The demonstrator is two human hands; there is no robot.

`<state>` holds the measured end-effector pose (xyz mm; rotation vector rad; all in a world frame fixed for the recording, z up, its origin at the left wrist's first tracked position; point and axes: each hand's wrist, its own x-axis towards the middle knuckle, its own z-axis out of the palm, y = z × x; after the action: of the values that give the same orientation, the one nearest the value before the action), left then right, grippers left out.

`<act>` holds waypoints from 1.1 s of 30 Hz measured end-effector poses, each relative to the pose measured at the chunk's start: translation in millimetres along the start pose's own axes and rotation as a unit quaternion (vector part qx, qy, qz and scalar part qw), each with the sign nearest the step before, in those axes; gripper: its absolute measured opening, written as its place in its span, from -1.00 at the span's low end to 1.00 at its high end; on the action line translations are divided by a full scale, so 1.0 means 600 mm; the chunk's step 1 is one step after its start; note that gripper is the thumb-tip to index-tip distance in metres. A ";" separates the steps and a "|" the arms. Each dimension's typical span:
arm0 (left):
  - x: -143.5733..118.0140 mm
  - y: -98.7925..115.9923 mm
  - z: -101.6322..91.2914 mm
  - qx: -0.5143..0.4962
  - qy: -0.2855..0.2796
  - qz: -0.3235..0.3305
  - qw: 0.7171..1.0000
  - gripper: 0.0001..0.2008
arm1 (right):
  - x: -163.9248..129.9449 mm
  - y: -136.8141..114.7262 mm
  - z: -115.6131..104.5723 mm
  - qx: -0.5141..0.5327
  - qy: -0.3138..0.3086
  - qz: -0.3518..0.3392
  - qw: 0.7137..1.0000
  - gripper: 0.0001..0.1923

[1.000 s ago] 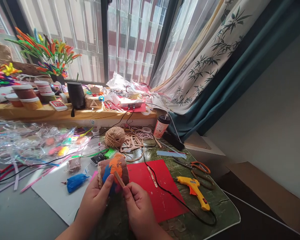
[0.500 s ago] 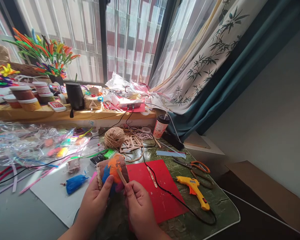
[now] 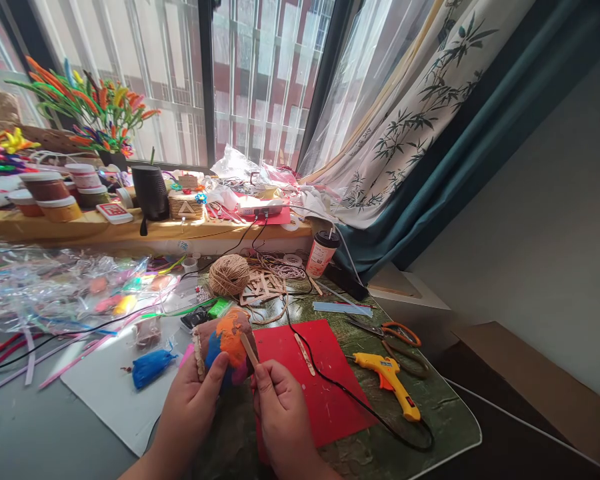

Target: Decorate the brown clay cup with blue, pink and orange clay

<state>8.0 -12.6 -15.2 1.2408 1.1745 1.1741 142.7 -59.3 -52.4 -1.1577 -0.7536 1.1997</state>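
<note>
My left hand [image 3: 193,393] is wrapped round a brown cylinder [image 3: 209,328] with a rough, pale rim at its left end. Orange clay [image 3: 233,337] and blue clay [image 3: 213,348] are spread over its side, with a bit of pink low on the right. Between the thumb and fingers of my right hand [image 3: 280,400] is a flat wooden craft stick [image 3: 249,349]; its tip lies against or just over the orange clay. The cylinder's underside is hidden by my hands. Left of them, a blue clay packet [image 3: 153,367] rests on a white board [image 3: 100,387].
A red sheet [image 3: 325,407] bears another craft stick [image 3: 305,355]. To the right lie a yellow glue gun [image 3: 387,380] with a black cord and orange-handled scissors [image 3: 400,332]. Behind are a twine ball [image 3: 229,275], a paper cup [image 3: 323,253] and crumpled plastic bags [image 3: 55,287].
The craft stick in my right hand has shifted slightly to the right across the orange clay. My left hand and the cylinder have hardly moved.
</note>
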 end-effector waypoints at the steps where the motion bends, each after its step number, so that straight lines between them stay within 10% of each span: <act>1: 0.001 0.000 0.000 0.002 -0.001 0.004 1.000 -0.41 | 0.000 -0.001 0.000 -0.004 0.002 0.003 1.000 -0.29; 21: 0.001 -0.009 -0.001 -0.004 -0.007 0.030 1.000 -0.42 | 0.006 -0.023 -0.009 0.090 -0.037 0.088 0.991 -0.28; 29: -0.002 -0.003 0.001 -0.033 0.009 -0.005 0.999 -0.36 | -0.004 -0.034 -0.023 0.359 -0.176 0.201 0.894 -0.47; 33: 0.000 -0.002 0.001 -0.031 0.014 -0.010 0.999 -0.41 | -0.002 -0.032 -0.022 0.287 -0.155 0.156 0.932 -0.47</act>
<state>8.8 -12.5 -16.5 1.1671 1.1598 1.2089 160.6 -63.4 -37.9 -0.6144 -0.4000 1.7548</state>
